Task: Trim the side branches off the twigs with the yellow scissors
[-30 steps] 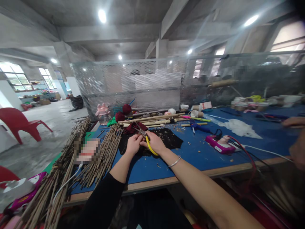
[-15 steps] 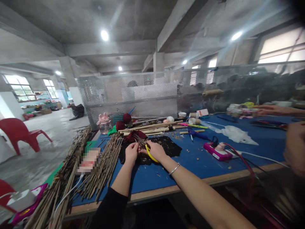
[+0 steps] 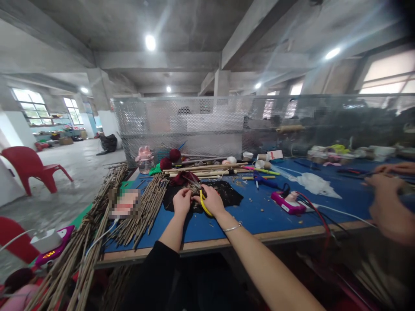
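Note:
My right hand point(image 3: 211, 199) is closed around the yellow handles of a pair of scissors point(image 3: 204, 206). Their metal blades point away from me, toward some dark red yarn or cloth point(image 3: 178, 178). Just left of the scissors, my left hand point(image 3: 182, 201) has its fingers pinched together; what they hold, if anything, is too small to make out. Under both hands lies a black cloth point(image 3: 231, 195) strewn with small wood-coloured scraps. A bundle of thin brown sticks point(image 3: 147, 211) lies beside my left hand on the blue table top point(image 3: 233, 224).
Long pale sticks point(image 3: 210, 172) and dark red yarn balls point(image 3: 175, 155) lie behind the cloth. To the right are a blue glue gun point(image 3: 264, 180), a purple power strip point(image 3: 288, 203) with cables and a crumpled plastic bag point(image 3: 316, 185). Another person's hands point(image 3: 387, 185) work at far right.
The whole view has shifted slightly. My hands stay close together over the black cloth, scissors still in the right one. The other person's hands at far right have come together.

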### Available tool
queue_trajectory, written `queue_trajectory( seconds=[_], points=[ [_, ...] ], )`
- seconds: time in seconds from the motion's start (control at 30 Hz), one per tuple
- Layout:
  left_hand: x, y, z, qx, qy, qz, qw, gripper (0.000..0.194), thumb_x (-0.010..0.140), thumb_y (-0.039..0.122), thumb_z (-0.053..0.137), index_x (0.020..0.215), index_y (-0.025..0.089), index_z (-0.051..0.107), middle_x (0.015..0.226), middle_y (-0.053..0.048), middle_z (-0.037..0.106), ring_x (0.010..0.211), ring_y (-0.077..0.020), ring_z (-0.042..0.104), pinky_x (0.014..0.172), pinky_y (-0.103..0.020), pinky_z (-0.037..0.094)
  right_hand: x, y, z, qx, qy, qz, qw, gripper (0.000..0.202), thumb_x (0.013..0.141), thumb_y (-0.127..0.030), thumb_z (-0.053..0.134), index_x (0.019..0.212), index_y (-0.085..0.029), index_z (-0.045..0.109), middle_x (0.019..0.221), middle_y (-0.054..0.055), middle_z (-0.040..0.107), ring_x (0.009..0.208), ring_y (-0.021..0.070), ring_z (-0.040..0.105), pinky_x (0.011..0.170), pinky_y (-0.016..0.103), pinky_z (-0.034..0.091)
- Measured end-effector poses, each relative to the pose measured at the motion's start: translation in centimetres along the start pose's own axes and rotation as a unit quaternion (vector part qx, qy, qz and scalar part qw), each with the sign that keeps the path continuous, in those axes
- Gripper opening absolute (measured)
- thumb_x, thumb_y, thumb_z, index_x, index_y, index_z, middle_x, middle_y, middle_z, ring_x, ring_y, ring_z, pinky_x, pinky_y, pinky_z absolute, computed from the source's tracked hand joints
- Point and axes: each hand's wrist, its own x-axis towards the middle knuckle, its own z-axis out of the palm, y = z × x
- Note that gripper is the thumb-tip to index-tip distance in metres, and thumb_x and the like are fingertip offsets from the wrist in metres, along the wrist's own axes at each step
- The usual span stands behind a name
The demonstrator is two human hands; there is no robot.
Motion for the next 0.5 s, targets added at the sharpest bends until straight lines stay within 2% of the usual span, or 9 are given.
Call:
queue_trajectory(
  seconds=[0.27,0.5],
  points=[
    [0.10,-0.15,0.61,-0.074,-0.050,0.005,0.996,0.027,0.065,0.027,0.066,0.087,0.012,0.065,0.066,-0.004,0.066,0.054,-0.0119,0.059,0.046,-0.020,0.044,0.17,0.75,0.54,0.007,-0.011,-0.037,0.999,0.055,0.070,-0.047,0.063,0.114,-0.018,0.049,0.100,0.009,0.057,0.096,0.0215,0.052,0.083,0.034,0.040],
    [0.02,0.30,0.54,-0.085,-0.044,0.014,0.995,0.020,0.059,0.021,0.069,0.076,0.012,0.068,0.065,-0.005,0.067,0.052,-0.0113,0.058,0.051,-0.021,0.046,0.25,0.76,0.54,0.020,-0.039,-0.057,0.997,0.063,0.066,-0.050,0.066,0.117,-0.018,0.047,0.106,0.011,0.055,0.098,0.0233,0.052,0.086,0.036,0.039]
  ],
)
